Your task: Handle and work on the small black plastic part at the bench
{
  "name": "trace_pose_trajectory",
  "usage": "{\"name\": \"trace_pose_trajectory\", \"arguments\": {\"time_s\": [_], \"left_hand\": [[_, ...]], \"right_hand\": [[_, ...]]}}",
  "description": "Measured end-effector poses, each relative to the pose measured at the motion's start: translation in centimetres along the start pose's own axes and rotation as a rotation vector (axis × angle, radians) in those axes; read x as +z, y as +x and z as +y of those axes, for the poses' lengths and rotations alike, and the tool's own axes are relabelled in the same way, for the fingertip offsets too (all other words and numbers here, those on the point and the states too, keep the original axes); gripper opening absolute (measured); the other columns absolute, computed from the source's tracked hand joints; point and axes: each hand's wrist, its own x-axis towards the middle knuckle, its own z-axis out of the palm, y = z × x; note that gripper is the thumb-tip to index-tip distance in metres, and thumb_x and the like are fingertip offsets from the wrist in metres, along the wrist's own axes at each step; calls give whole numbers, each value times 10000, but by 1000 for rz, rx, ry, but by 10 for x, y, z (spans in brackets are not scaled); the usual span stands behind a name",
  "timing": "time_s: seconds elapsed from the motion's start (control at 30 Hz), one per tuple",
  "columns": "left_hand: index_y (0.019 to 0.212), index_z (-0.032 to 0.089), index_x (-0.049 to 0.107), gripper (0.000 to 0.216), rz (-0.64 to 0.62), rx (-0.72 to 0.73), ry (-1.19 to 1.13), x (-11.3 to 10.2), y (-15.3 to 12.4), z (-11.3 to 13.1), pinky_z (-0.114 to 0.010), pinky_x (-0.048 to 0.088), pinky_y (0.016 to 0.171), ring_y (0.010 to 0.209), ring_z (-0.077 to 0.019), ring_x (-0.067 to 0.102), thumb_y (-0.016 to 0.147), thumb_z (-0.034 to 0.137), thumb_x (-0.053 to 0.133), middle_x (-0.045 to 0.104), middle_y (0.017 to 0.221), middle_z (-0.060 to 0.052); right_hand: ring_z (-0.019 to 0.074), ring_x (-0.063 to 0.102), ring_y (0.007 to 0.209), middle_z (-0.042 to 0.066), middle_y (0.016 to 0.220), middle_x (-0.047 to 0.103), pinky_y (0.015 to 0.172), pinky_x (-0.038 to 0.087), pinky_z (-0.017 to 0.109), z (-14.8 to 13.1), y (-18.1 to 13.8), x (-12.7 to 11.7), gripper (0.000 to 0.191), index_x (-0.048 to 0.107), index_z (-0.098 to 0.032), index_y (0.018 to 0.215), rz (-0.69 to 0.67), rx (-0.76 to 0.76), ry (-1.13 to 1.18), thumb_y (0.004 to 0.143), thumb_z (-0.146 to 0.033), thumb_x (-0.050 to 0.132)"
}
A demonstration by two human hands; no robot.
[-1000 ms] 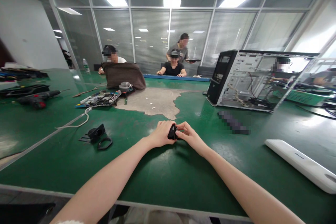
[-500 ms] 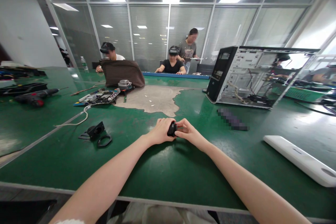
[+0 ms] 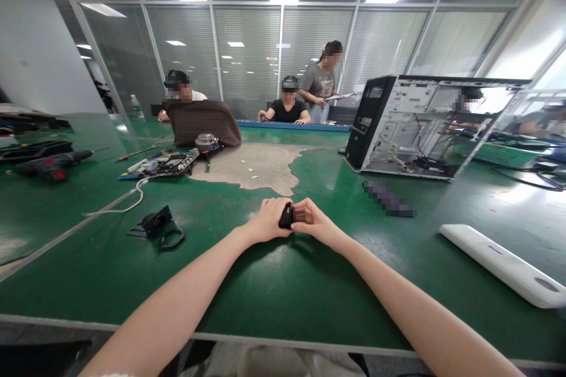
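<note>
Between my hands, just over the green table (image 3: 283, 288), is a small black part (image 3: 286, 217) with a ridged or stepped edge; its exact kind is unclear. My left hand (image 3: 267, 221) wraps round its left side, fingers closed over the top. From the right, my right hand (image 3: 316, 222) pinches its edge between thumb and fingertips. Much of the part is hidden by my fingers. To the left on the table lie a black bracket-like piece (image 3: 157, 221) and a black ring (image 3: 172, 239) with an angular outline.
An open computer case (image 3: 369, 123) stands at the right, a white long device (image 3: 499, 262) nearer me. Left are a circuit board (image 3: 161, 164), a cable (image 3: 132, 205) and a power drill (image 3: 57, 166). A brown cloth-covered object (image 3: 201, 122) stands farther back. Several people are beyond the table.
My hands keep the same grip on the black part. The whole view has shifted slightly, with things appearing a little farther left. The standing person across the table has turned to the right.
</note>
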Motion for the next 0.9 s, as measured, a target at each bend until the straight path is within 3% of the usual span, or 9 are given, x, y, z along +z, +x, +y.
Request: {"name": "trace_pose_trajectory", "arguments": {"time_s": [0.2,0.37,0.6,0.77,0.9], "left_hand": [[1081,207,360,564,27,8,-8,2,0,-2,-371,307,828,927,-228,470,601,348,621,512,1012,-48],[1067,205,373,552,16,8,-7,0,1,-1,-368,307,819,919,-226,468,598,352,623,514,990,-46],[1069,202,368,552,6,-1,8,-1,-1,0,-367,306,816,913,-227,469,595,325,625,510,1005,-54],[1078,206,363,558,7,-10,2,0,0,0,-370,300,822,925,-228,465,603,344,622,508,1014,-55],[1059,206,379,542,4,-13,3,0,0,0,-370,302,819,922,-228,466,599,352,626,510,999,-53]], "right_hand": [[127,537,813,7,878,541,749,435,311,-4,0,5,234,444,-207,847,92,10,-36,695,-311,588],[138,537,831,19,894,531,783,427,338,-3,2,5,281,447,-203,896,124,63,-68,684,-310,597],[143,541,847,1,882,540,766,440,331,-6,0,2,367,417,-220,865,-3,10,16,608,-268,675],[122,549,772,4,872,543,729,446,319,-6,1,6,259,431,-210,829,88,40,5,682,-345,597],[134,548,793,14,881,542,744,441,331,-3,3,6,285,447,-207,874,125,69,-35,679,-352,596]]}}
